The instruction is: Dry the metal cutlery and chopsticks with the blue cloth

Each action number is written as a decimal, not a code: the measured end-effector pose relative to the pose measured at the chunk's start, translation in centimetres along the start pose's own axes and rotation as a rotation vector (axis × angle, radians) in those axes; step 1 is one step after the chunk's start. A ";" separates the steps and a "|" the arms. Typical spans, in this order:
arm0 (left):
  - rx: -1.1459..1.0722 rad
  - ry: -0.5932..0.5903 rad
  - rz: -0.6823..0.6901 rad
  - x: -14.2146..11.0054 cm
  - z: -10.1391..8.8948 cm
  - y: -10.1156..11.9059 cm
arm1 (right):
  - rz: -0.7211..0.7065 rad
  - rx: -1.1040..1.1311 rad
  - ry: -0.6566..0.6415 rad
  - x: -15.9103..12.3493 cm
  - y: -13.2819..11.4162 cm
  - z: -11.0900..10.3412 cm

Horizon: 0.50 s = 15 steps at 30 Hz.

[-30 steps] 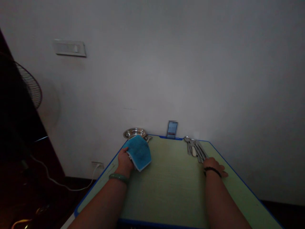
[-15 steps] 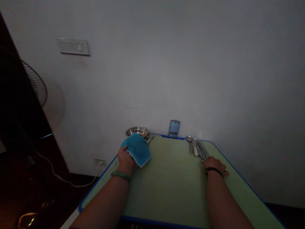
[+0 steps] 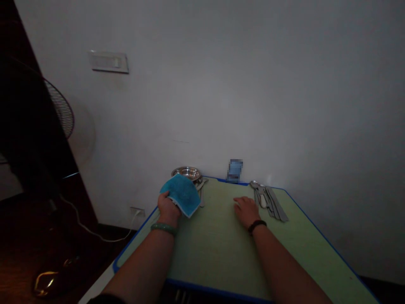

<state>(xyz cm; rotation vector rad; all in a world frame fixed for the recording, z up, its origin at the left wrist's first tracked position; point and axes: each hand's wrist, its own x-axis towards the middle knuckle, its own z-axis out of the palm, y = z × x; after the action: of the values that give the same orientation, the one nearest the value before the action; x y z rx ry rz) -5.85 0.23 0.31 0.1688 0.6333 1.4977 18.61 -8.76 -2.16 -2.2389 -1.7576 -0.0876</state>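
Well, left hand (image 3: 168, 207) closed tightly around a blue cloth (image 3: 181, 195), just in front of a steel bowl (image 3: 186, 173); right hand (image 3: 247, 212) open, flat on the green tabletop (image 3: 218, 253), near steel cutlery (image 3: 268, 202). Blue object (image 3: 234, 170) at the far edge, too blurred to read.

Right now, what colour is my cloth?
The cloth is turquoise blue, pale-edged, best seen in the head view.

Right hand (image 3: 247, 212) has moved left off the cutlery (image 3: 268, 203), now open and flat on mid-table (image 3: 215, 253). Head view has panned slightly left.
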 end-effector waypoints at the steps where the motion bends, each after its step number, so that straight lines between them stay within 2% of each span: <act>1: 0.024 0.006 -0.010 -0.1 0.0 -0.1 | -0.084 -0.002 -0.056 -0.1 -1.1 0.4; 3: 0.071 0.014 -0.031 -0.1 0.0 -0.2 | -0.211 -0.012 -0.137 -0.2 -3.3 1.1; 6: 0.110 0.050 -0.034 -0.1 -0.1 -0.4 | -0.315 0.004 -0.163 -0.2 -6.0 1.8; 9: 0.126 0.007 -0.094 -0.2 -0.3 -0.5 | -0.366 0.029 -0.161 0.2 -8.3 2.4; 12: 0.139 0.012 -0.120 -0.2 -0.4 -0.5 | -0.416 0.033 -0.167 0.6 -9.6 2.8; 15: 0.149 0.050 -0.108 -0.1 -0.4 -0.6 | -0.426 0.015 -0.157 0.6 -9.9 2.7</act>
<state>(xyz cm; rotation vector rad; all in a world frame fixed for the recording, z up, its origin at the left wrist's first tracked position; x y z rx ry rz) -5.52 -0.05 -0.29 0.2087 0.7828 1.3549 8.88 -5.39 -2.70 -1.8691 -2.2853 0.0135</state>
